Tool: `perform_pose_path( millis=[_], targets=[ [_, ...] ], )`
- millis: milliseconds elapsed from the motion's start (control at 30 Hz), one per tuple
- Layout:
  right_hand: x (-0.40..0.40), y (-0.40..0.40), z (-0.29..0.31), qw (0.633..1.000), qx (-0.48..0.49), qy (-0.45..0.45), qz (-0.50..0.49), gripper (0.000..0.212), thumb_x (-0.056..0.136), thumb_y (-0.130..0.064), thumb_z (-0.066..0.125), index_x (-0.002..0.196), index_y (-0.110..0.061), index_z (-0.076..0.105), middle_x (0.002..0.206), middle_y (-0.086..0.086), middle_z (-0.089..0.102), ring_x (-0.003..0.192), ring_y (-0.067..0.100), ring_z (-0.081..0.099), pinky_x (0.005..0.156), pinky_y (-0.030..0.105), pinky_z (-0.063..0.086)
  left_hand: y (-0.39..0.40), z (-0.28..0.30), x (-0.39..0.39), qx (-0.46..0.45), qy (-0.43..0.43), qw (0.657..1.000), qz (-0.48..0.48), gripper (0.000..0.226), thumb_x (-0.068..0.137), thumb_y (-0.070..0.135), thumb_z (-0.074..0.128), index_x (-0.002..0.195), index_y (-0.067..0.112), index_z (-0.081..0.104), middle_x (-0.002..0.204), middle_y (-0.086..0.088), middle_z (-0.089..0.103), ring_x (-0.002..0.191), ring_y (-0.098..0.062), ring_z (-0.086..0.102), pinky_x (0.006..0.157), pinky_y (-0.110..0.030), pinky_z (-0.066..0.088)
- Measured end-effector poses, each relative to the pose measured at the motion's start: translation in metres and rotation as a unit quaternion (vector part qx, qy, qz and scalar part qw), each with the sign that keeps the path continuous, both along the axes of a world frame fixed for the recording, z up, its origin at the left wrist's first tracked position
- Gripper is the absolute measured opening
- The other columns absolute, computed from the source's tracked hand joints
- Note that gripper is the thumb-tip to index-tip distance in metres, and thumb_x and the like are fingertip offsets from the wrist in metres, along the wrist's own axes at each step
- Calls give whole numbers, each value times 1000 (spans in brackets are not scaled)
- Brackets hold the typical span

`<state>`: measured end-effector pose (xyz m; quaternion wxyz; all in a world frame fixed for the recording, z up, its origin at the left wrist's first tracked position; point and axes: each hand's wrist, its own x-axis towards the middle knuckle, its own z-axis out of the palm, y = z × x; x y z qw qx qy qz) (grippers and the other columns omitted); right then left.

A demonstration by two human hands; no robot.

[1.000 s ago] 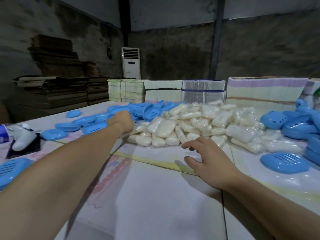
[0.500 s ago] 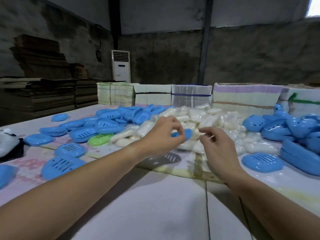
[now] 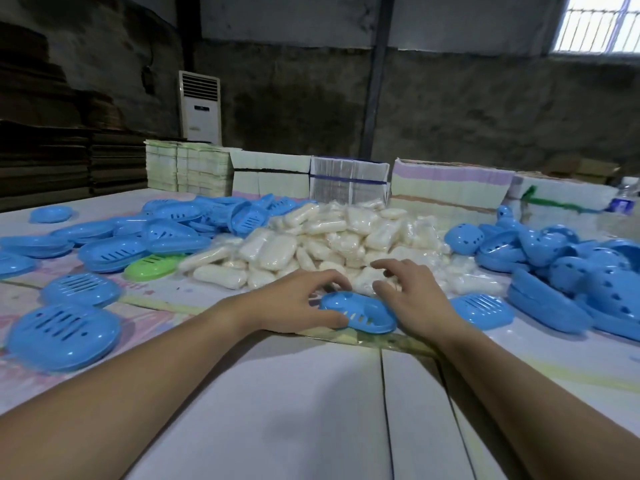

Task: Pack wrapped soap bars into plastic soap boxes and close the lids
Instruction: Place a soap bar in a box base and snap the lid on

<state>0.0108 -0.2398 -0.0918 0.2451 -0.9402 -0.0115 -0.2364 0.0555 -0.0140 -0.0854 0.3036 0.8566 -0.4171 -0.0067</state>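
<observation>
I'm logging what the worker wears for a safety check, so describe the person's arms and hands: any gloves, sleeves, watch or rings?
Both forearms are bare as far as the picture shows, with no sleeve in view. The left hand and right hand wear no gloves. No watch, bracelet or ring shows on either wrist or on the fingers that can be seen.

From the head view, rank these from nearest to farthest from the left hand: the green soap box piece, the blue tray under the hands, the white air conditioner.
1. Blue tray: at the left hand, thumb on its rim.
2. Green soap box piece: to the left, beside the soap pile.
3. White air conditioner: at the back wall.
</observation>
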Motion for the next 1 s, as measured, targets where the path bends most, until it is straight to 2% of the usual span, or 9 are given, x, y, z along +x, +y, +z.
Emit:
perform_pose_path(
  millis=[67,167,233,333,467,567,667,833,1000],
  targets=[
    [0,0,0,1000,3,9,1,35,95,-38,51,129,-35,58,112,-4,55,115,21,46,96,35,38,-1,-2,3,-11,17,1000,4,48,80,46,78,123,41,57,114,15,62,106,0,59,94,-17,47],
    [2,-2,-2,998,-11,48,-33,40,93,-51,46,132,-42,53,122,2,56,117,28,47,101,45,39,2,-2,6,8,35,999,27,81,63,67,79,132,52,40,107,17,57,98,-1,61,86,-16,49],
    [6,-1,-1,994,-32,84,-68,48,91,-59,41,136,-45,47,125,4,56,119,32,44,102,46,36,1,-1,7,33,20,998,43,94,52,78,73,136,47,44,105,22,55,95,2,59,82,-17,48],
    [20,5,2,981,-79,157,-81,64,83,-70,29,143,-49,37,144,7,49,133,34,36,110,48,26,-2,-1,9,42,26,997,53,85,47,82,70,120,39,61,105,24,55,101,1,56,94,-27,52],
    [33,14,6,952,-152,258,-62,76,73,-79,17,143,-54,31,158,6,30,145,35,18,115,56,15,-2,-1,9,47,30,997,55,73,45,83,70,107,46,58,104,27,54,100,2,55,94,-29,52],
    [36,16,14,954,-143,252,-79,53,78,-71,28,121,-47,48,139,5,53,132,33,38,109,53,26,-2,-2,6,33,40,997,52,68,45,80,73,100,41,61,104,21,58,97,-3,59,93,-35,53],
    [27,8,16,962,-137,205,-120,22,85,-53,50,102,-39,47,108,2,62,115,31,48,96,44,39,-5,-2,4,28,41,998,41,65,46,79,72,97,41,61,104,19,60,97,-7,60,93,-38,53],
    [-3,-10,21,971,-132,115,-163,53,75,-48,62,120,-34,38,89,-3,59,85,22,57,68,35,43,-6,-2,0,29,43,998,34,69,45,81,71,102,42,61,106,20,59,97,-6,61,93,-37,54],
    [-30,-26,28,996,35,37,-80,29,75,-42,67,101,-36,55,69,-7,58,61,4,54,56,28,40,-6,-3,-1,11,58,998,39,73,42,79,72,106,45,61,104,23,60,98,-2,62,95,-30,53]
  ],
)
